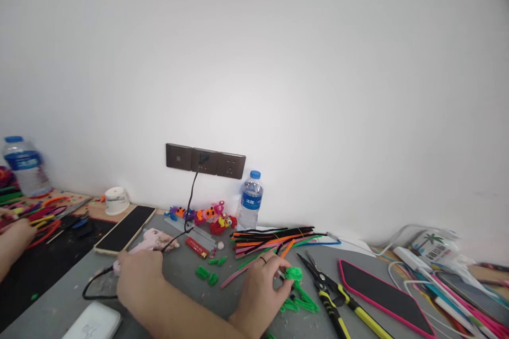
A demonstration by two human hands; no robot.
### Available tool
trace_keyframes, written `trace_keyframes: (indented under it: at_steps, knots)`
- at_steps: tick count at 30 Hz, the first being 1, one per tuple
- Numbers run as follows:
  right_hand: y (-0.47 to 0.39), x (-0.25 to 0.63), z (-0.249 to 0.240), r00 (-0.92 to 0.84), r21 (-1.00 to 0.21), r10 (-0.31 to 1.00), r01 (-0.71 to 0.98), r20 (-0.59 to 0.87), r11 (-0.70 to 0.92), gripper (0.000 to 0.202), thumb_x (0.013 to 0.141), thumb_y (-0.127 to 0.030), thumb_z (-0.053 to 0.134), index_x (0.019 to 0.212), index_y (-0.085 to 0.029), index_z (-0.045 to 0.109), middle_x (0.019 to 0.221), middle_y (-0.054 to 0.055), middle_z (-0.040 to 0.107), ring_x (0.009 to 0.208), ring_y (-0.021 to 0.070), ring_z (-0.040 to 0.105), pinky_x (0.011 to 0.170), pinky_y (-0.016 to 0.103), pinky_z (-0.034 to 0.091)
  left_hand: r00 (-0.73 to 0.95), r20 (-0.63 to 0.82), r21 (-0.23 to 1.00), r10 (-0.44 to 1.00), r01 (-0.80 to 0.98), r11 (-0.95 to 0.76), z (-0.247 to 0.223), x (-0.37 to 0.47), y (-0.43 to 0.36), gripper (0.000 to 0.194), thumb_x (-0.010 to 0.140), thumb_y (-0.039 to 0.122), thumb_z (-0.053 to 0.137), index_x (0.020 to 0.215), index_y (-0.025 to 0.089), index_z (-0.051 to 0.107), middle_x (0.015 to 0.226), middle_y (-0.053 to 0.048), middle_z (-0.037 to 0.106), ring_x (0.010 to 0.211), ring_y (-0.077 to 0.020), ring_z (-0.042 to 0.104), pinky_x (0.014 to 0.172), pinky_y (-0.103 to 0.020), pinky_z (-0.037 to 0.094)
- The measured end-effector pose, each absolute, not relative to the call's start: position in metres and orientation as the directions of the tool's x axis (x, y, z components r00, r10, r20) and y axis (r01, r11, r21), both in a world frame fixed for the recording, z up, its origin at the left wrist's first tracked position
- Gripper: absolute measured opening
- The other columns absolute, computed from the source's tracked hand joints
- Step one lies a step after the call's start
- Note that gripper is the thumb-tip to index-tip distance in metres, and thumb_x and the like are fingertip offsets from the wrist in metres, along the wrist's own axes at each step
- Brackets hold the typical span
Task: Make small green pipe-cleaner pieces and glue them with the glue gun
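left hand [260, 282] over grey mat [178, 288], ring on one finger, pinching fuzzy green piece [293, 274] between thumb and fingers. more green bits [305, 299] just under it, bent into loops; small green curls [207, 274] lie left of that hand. right hand [140, 278] is crossed over to the left side, at pink glue gun [150, 239]; gun's body sticks out past the knuckles. poor view there: can't tell if those fingers are clenched on the gun or only resting on it.

containers: clear bottle [250, 202] upright against wall, blue cap on, blue label, see-through sides. second bottle [27, 167] far left, also upright and capped blue. white tub [116, 201] stands near the top end of phone [126, 229]. plastic packet [435, 243] at right, palm tree and barcode printed on it, beside cables.

bundle of pipe cleaners [274, 238] in black, orange and pink in front of the near bottle. pliers [332, 291] with yellow-black handles, next to pink-edged phone [385, 296]. co-worker's hand [18, 238] at far left, by coloured strips.
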State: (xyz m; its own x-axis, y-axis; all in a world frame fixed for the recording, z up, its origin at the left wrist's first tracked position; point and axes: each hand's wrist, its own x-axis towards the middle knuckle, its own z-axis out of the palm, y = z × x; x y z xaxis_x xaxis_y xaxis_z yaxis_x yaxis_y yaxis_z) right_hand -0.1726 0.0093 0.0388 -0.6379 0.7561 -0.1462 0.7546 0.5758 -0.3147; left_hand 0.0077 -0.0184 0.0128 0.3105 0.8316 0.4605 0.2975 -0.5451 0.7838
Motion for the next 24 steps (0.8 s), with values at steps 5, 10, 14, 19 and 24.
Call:
trace_keyframes:
  at_steps: [5, 10, 14, 19, 24]
  knots:
    - [0.0, -0.169, 0.042, -0.618, -0.347, 0.785, 0.748, -0.05, 0.566, 0.026, 0.091, -0.033, 0.045, 0.106, -0.02, 0.062, 0.101, 0.013, 0.074, 0.092, 0.0291, 0.071, 0.07, 0.043, 0.055, 0.372, 0.465, 0.683, 0.803, 0.427, -0.593, 0.001, 0.013, -0.017, 0.027, 0.073, 0.006, 0.066, 0.093, 0.025, 0.065, 0.093, -0.003, 0.071, 0.086, -0.0234, 0.067, 0.074, -0.031, 0.052]
    - [-0.014, -0.158, 0.044, -0.588, -0.427, 0.806, 0.746, -0.063, 0.511, 0.025, 0.092, -0.027, 0.045, 0.105, -0.019, 0.064, 0.098, 0.013, 0.074, 0.092, 0.0296, 0.071, 0.068, 0.039, 0.055, 0.415, 0.448, 0.643, 0.792, 0.466, -0.608, -0.004, 0.016, -0.02, 0.028, 0.073, 0.005, 0.067, 0.094, 0.024, 0.064, 0.096, -0.003, 0.071, 0.09, -0.0226, 0.066, 0.075, -0.03, 0.052]
    - [-0.017, -0.149, 0.042, -0.507, -0.464, 0.856, 0.786, -0.103, 0.41, 0.024, 0.086, -0.029, 0.053, 0.106, -0.02, 0.064, 0.103, 0.016, 0.072, 0.098, 0.0328, 0.068, 0.071, 0.042, 0.055, 0.438, 0.45, 0.627, 0.778, 0.465, -0.625, -0.001, 0.017, -0.022, 0.028, 0.073, 0.004, 0.067, 0.093, 0.023, 0.064, 0.094, -0.003, 0.07, 0.09, -0.0218, 0.066, 0.075, -0.029, 0.051]
    - [-0.012, -0.133, 0.041, -0.461, -0.571, 0.888, 0.728, 0.002, 0.379, 0.025, 0.082, -0.026, 0.053, 0.105, -0.022, 0.06, 0.099, 0.013, 0.071, 0.093, 0.0305, 0.068, 0.071, 0.039, 0.054, 0.479, 0.47, 0.583, 0.741, 0.462, -0.668, -0.001, 0.022, -0.026, 0.027, 0.073, 0.004, 0.065, 0.092, 0.023, 0.064, 0.092, -0.003, 0.07, 0.088, -0.0216, 0.066, 0.074, -0.028, 0.05]
    - [-0.022, -0.107, 0.049, -0.426, -0.777, 0.886, 0.49, 0.182, 0.395, 0.025, 0.085, -0.02, 0.046, 0.108, -0.026, 0.05, 0.08, 0.003, 0.067, 0.072, 0.0229, 0.066, 0.059, 0.028, 0.046, 0.474, 0.488, 0.605, 0.733, 0.422, -0.676, 0.001, 0.018, -0.024, 0.027, 0.074, 0.004, 0.064, 0.093, 0.023, 0.065, 0.094, -0.003, 0.071, 0.089, -0.0209, 0.066, 0.077, -0.028, 0.049]
